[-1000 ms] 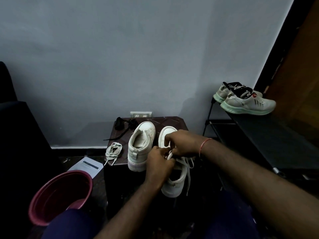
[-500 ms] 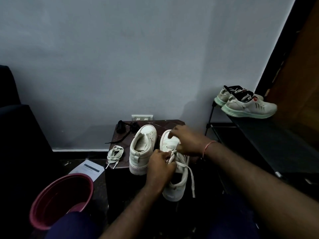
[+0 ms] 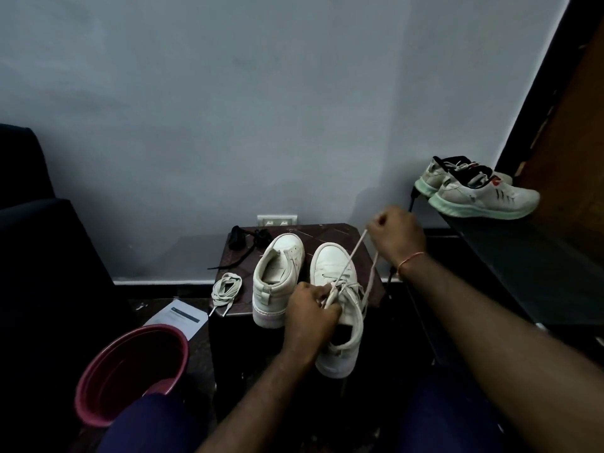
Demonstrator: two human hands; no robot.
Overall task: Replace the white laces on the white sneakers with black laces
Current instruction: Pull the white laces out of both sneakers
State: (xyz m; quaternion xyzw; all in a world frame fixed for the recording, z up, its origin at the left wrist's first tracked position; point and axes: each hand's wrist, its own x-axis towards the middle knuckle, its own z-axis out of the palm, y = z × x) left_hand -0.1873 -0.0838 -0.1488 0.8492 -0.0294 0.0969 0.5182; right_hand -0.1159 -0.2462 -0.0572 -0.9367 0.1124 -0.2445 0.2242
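Two white sneakers stand on a small dark table [image 3: 330,232]. The left sneaker [image 3: 277,276] has no lace. The right sneaker [image 3: 336,289] overhangs the table's near edge and still carries a white lace [image 3: 351,256]. My left hand [image 3: 310,318] grips the shoe at its eyelets, fingers curled on the lace crossings. My right hand [image 3: 397,235] is raised to the right of the shoe and pinches the lace, which runs taut up from the eyelets. A removed white lace [image 3: 226,289] lies coiled at the table's left edge. Black laces [image 3: 248,243] lie at the back left.
A red plastic basin [image 3: 130,371] sits on the floor at lower left, with a sheet of paper [image 3: 178,317] beside it. A dark shelf [image 3: 523,256] on the right holds another pair of sneakers [image 3: 480,194]. A wall socket [image 3: 277,220] is behind the table.
My right hand has moved up and to the right, away from the shoe, drawing the white lace out taut. My left hand has stayed on the eyelets.
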